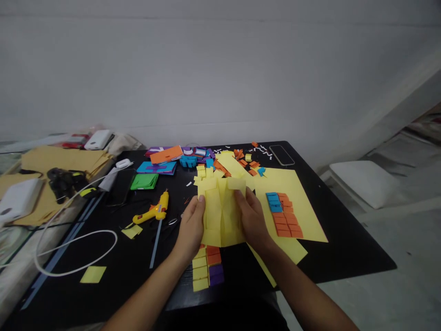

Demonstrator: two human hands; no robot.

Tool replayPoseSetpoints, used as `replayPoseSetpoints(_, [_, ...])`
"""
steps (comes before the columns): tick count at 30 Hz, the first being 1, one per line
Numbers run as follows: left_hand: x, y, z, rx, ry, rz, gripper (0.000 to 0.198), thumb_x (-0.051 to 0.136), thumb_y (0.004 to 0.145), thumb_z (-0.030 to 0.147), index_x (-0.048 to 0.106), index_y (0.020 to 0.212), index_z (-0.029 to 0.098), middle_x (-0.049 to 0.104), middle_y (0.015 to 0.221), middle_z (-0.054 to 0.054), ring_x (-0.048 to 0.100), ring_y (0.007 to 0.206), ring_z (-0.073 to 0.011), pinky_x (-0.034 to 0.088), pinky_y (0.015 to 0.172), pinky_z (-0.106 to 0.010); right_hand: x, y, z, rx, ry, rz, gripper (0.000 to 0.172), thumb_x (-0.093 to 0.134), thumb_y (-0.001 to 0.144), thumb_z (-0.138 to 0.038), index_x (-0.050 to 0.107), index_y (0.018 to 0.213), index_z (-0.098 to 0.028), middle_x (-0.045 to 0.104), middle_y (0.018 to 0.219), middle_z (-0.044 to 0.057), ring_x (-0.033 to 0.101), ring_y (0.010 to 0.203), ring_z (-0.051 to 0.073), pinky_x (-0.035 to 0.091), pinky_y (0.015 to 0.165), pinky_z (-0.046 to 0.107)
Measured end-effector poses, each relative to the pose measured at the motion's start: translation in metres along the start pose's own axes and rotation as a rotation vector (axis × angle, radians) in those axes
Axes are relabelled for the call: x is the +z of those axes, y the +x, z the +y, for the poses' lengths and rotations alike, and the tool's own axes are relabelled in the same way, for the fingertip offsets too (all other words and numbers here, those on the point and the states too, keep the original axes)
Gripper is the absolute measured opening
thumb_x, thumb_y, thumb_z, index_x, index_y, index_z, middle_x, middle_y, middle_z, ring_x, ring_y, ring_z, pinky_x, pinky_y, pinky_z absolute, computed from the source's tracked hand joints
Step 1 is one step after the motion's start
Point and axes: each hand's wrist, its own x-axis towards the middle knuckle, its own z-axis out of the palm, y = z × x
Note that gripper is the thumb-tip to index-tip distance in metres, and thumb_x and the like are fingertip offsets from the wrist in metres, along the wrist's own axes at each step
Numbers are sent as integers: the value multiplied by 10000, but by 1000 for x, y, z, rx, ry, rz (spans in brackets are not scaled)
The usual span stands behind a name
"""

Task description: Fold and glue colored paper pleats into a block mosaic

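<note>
A black, shiny tabletop stands by a plain white wall, and it is full of paper bits. Near its front edge, in the middle, the yellow cut paper is held up a little above the tabletop. It is thin and flat, with long slits that make strips and small flaps along the top. The left hand has its grip pinched on the left side of it, thumb in front. The right hand has its grip pinched on the right side in the same way. Just below the hands lie small squares in yellow, orange and purple, set in rows. To the right lies a big yellow sheet with rows of orange and blue tiles on it. To the left lies a yellow glue gun, and farther left a white cable makes a loop. At the back are a folded green paper, more bright scraps and a flat phone.
</note>
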Motion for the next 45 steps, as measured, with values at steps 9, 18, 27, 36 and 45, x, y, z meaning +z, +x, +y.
replayPoseSetpoints(9, [17, -2, -7, 44, 63, -9, 366, 735, 895, 627, 761, 1024, 285, 796, 1116, -61, 698, 1218, -318, 603, 955, -431, 10, 1, 25, -178, -313, 34, 545, 425, 1061, -621, 534, 1440, -244, 637, 1428, 108, 583, 1347, 258, 492, 1124, 422])
replayPoseSetpoints(18, [16, -9, 13, -81, -81, -198, 554, 836, 793, 627, 681, 1140, 224, 774, 1068, -57, 742, 1015, -277, 608, 803, -342, 2, -11, 14, -383, -422, 117, 326, 545, 1026, -436, 659, 1272, -255, 662, 1303, 119, 640, 1178, 281, 551, 1013, 459])
replayPoseSetpoints(27, [8, -7, 10, 268, 175, -96, 448, 810, 854, 552, 587, 1043, 213, 704, 977, -30, 697, 916, -205, 556, 795, -296, -3, -29, -12, -34, -69, -248, 401, 697, 956, -581, 751, 1209, -275, 793, 1154, 58, 736, 1072, 280, 612, 916, 410])
replayPoseSetpoints(36, [3, -14, 18, 367, 133, -159, 493, 841, 859, 465, 623, 1225, 216, 749, 1032, -58, 722, 944, -192, 571, 842, -297, -14, -28, -7, -86, -205, -145, 250, 831, 864, -469, 837, 982, -249, 815, 887, 30, 740, 821, 243, 585, 720, 343])
replayPoseSetpoints(45, [-11, -23, 39, 526, 363, -78, 173, 808, 896, 375, 762, 875, 210, 698, 752, 3, 625, 672, -130, 508, 614, -209, -21, -36, -7, -62, -189, -252, 213, 814, 894, -449, 801, 955, -245, 811, 861, 26, 758, 776, 218, 612, 690, 334])
